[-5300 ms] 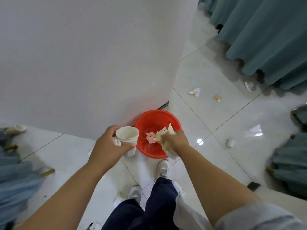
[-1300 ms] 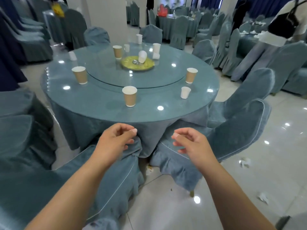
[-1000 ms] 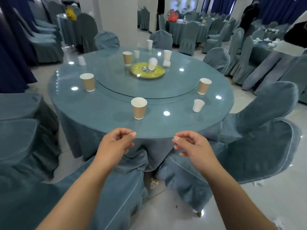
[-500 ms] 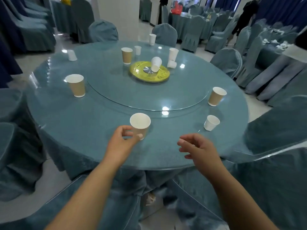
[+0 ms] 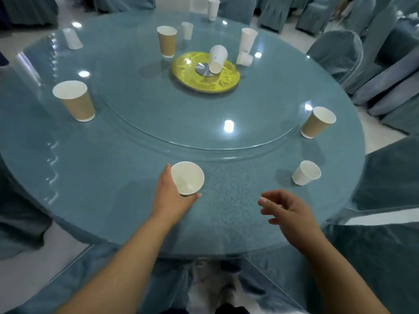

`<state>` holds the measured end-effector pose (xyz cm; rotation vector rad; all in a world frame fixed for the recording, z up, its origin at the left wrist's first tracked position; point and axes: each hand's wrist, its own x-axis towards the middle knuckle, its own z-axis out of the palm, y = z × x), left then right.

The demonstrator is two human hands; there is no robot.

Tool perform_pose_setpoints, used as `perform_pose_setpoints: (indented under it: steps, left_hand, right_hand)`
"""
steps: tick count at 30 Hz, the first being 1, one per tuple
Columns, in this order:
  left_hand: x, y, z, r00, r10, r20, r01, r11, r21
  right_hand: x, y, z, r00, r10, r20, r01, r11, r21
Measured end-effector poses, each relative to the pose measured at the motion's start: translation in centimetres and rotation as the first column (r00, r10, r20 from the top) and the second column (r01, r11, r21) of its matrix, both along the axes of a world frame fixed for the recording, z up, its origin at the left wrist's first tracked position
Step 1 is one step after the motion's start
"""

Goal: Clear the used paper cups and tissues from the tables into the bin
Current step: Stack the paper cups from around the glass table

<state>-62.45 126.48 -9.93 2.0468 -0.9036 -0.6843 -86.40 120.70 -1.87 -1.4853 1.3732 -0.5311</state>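
My left hand (image 5: 170, 198) grips a brown paper cup (image 5: 187, 178) near the front edge of the round glass-topped table (image 5: 113, 168); fingers and thumb wrap its sides. My right hand (image 5: 289, 215) hovers over the table edge with fingers loosely curled, holding nothing. A small white cup (image 5: 305, 173) stands just beyond it. Brown cups stand at the left (image 5: 74, 103), the right (image 5: 317, 122) and the far side (image 5: 167, 41). Several white cups cluster around the yellow centre plate (image 5: 205, 75), one lying tipped on it (image 5: 217, 58).
Blue-covered chairs ring the table: one at the right (image 5: 390, 200), others behind (image 5: 335, 53). A chair back (image 5: 113, 268) lies just below my arms. A glass turntable (image 5: 204, 123) covers the table's middle. No bin is in view.
I have come from the red bin to the table and leaned over it. My left hand has reached forward and closed round the nearest brown cup. My right hand moved forward, still holding nothing.
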Motion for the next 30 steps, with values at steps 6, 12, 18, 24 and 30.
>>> perform_pose_setpoints:
  steps: [6, 12, 18, 24, 30]
  left_hand:
    - [-2.1, -3.7, 0.8, 1.0, 0.019, 0.019, -0.017, 0.994, -0.108]
    - [-6.6, -10.4, 4.3, 0.998, -0.039, 0.054, 0.047, 0.984, -0.17]
    - [-10.8, -17.9, 7.0, 0.99, -0.104, 0.091, 0.122, 0.966, -0.229]
    - [-12.8, -22.9, 8.5, 0.984, -0.115, 0.133, 0.144, 0.961, -0.236]
    - [-11.8, -27.1, 8.2, 0.979, -0.135, 0.155, 0.162, 0.971, -0.176]
  right_hand:
    - [-1.5, -5.2, -0.3, 1.0, 0.022, 0.008, -0.023, 1.0, 0.002]
    - [-5.1, -12.6, -0.7, 0.999, 0.012, 0.031, -0.011, 0.999, -0.03]
    - [-9.7, -20.8, -0.8, 0.998, -0.054, -0.028, 0.05, 0.994, -0.101]
    - [-11.8, -29.1, -0.6, 0.973, -0.121, -0.197, 0.065, 0.961, -0.268]
    - [-11.3, -37.8, -1.7, 0.865, -0.152, -0.478, -0.038, 0.93, -0.365]
